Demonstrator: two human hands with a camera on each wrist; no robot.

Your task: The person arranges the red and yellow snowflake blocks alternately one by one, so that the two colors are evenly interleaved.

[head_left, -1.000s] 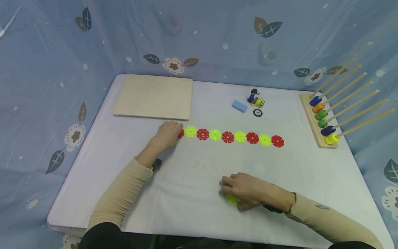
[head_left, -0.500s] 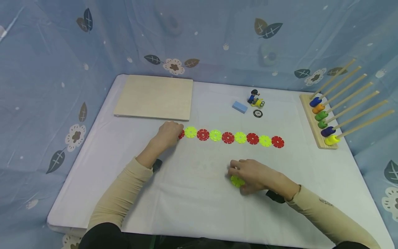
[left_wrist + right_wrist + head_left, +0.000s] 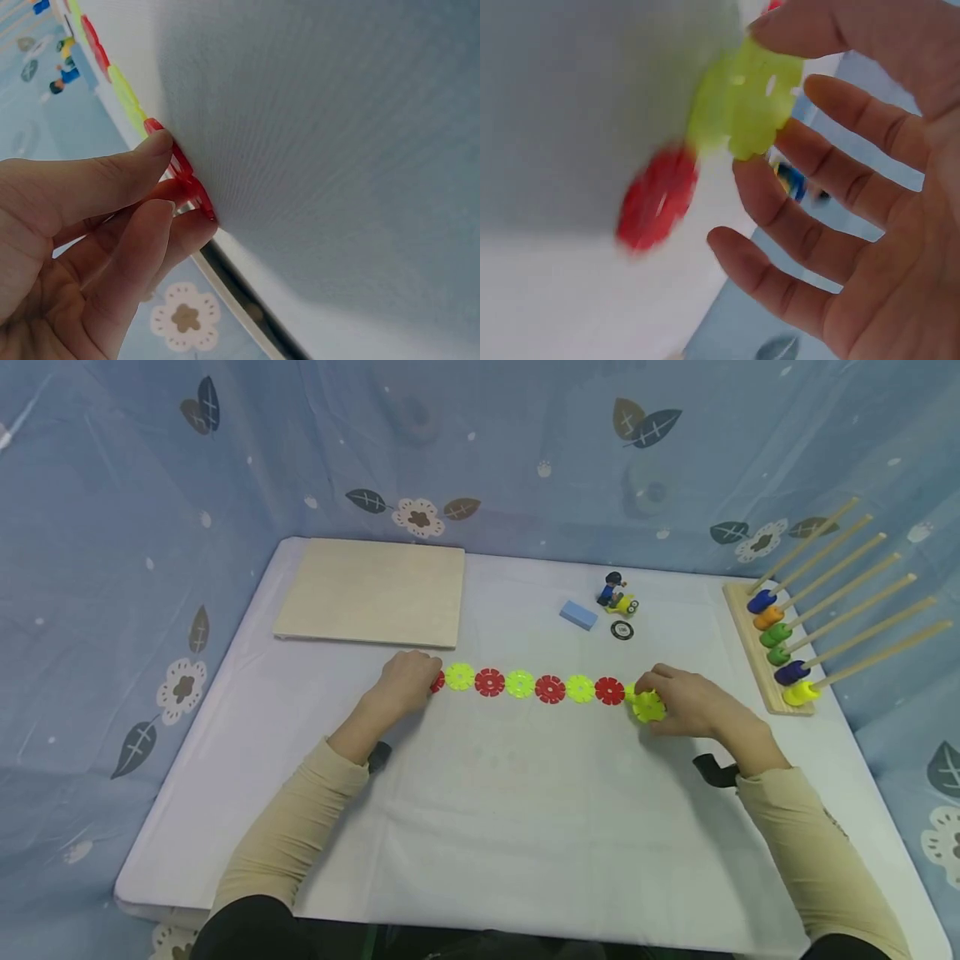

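Note:
A row of red and yellow-green slotted plastic discs lies on the white table, colours alternating, with a red disc (image 3: 550, 689) near its middle. My left hand (image 3: 407, 683) pinches the red disc (image 3: 437, 682) at the row's left end; in the left wrist view the thumb and fingers meet at red plastic (image 3: 196, 193). Over the row's right end, my right hand (image 3: 693, 703) pinches a loose yellow-green disc (image 3: 648, 707) between thumb and fingers. In the right wrist view this held disc (image 3: 761, 105) overlaps another yellow-green one. The row's rightmost red disc is mostly hidden by the right hand.
A wooden board (image 3: 375, 593) lies at the back left. Behind the row are a blue block (image 3: 578, 615), a black-and-white round token (image 3: 622, 630) and a toy figure with a yellow vehicle (image 3: 617, 595). A peg rack with coloured beads (image 3: 780, 643) stands at the right.
My right hand has carried the yellow-green disc from near the table's front, away from me and rightward, to the row's right end. The left hand has stayed at the left end.

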